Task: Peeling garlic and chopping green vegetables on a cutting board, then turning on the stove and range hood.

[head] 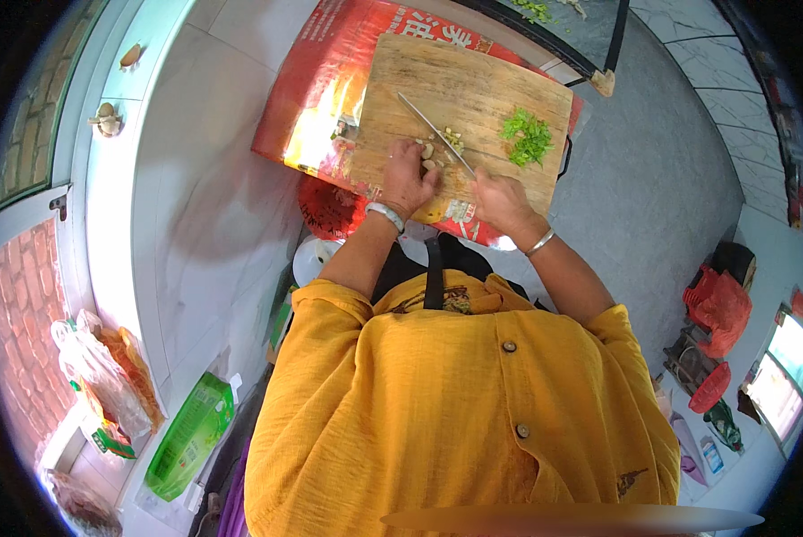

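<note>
A wooden cutting board (465, 87) lies before me on a red printed covering (294, 101). In my right hand (507, 201) is the handle of a kitchen knife (435, 129), its thin blade slanting to the upper left across the board. My left hand (407, 176) rests on the board left of the blade, fingers curled around pale pieces that look like garlic cloves (428, 152). Small chopped bits (454, 139) lie on the blade's far side. Towards the board's right edge sits a heap of chopped green leaves (528, 137).
Below the board's left corner stands a red basket (327, 207), with a white round container (313, 258) beside it. A black-framed table (603, 40) is close at the upper right. Along the left runs a tiled wall (207, 168). Bags and baskets (717, 309) stand far right.
</note>
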Action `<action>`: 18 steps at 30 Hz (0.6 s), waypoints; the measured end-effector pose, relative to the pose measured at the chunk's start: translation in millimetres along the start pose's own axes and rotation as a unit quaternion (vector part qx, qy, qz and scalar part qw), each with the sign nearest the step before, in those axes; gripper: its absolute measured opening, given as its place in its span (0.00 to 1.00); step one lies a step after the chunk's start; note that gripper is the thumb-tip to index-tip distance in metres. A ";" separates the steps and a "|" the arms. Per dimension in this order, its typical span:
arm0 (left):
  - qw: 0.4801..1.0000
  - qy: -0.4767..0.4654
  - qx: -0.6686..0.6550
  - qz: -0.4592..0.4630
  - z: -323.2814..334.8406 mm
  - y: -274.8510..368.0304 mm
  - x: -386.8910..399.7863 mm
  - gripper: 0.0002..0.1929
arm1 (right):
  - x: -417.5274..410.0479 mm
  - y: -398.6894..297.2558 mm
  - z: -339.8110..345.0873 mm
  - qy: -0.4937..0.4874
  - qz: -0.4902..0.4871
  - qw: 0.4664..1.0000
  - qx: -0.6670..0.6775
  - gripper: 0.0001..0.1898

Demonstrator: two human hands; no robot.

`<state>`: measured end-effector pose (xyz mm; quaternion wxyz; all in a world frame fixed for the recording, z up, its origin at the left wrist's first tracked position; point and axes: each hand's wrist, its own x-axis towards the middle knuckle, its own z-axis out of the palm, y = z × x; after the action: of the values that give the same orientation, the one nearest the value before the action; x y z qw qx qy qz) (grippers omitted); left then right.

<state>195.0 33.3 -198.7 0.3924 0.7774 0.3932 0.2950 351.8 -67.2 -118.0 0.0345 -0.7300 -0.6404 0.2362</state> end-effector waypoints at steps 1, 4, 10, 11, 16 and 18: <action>0.999 -0.008 0.036 0.039 -1.9 0.9 -0.7 0.14 | -1.5 -1.3 -3.1 0.001 -0.002 1.000 0.004 0.11; 0.996 -0.008 0.050 0.070 -1.5 -7.1 -2.2 0.15 | -3.3 -6.4 -6.7 0.019 -0.008 1.000 0.008 0.11; 0.997 -0.002 0.036 0.075 1.1 -13.4 2.9 0.13 | -3.2 -4.7 1.4 0.001 -0.023 1.000 -0.007 0.09; 0.997 0.000 0.035 0.068 1.6 -12.6 3.4 0.11 | -1.7 -3.2 5.4 0.002 -0.022 1.000 -0.007 0.09; 0.996 0.003 0.053 0.068 2.4 -15.6 5.0 0.09 | 4.9 -2.4 8.6 -0.023 -0.008 1.000 0.016 0.09; 0.996 0.008 0.056 0.068 3.0 -16.0 5.7 0.09 | 0.1 -2.9 4.8 0.000 -0.014 1.000 0.023 0.09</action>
<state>194.2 43.1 -212.9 0.3245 0.8207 0.3585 0.3045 347.2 -67.8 -121.3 0.0543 -0.7201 -0.6448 0.2504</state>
